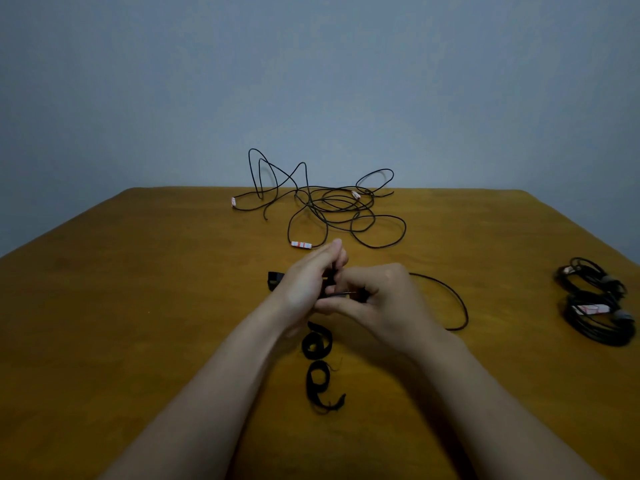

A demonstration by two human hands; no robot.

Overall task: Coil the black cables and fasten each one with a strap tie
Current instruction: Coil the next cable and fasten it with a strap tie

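My left hand [310, 282] and my right hand [379, 297] meet over the middle of the table, both gripping a small bundle of black cable [334, 289] between them. A loose loop of that cable [457, 303] trails out to the right of my right hand. A black piece [275, 279], perhaps a strap tie, sticks out behind my left hand. Two curled black strap ties [317, 344] [320, 384] lie on the table just below my hands. A tangle of loose black cables [332, 206] with white-and-red end tags lies at the far edge.
Two coiled, tied cables [588, 277] [601, 318] lie near the right edge of the brown wooden table [138, 306]. A plain grey wall stands behind the table.
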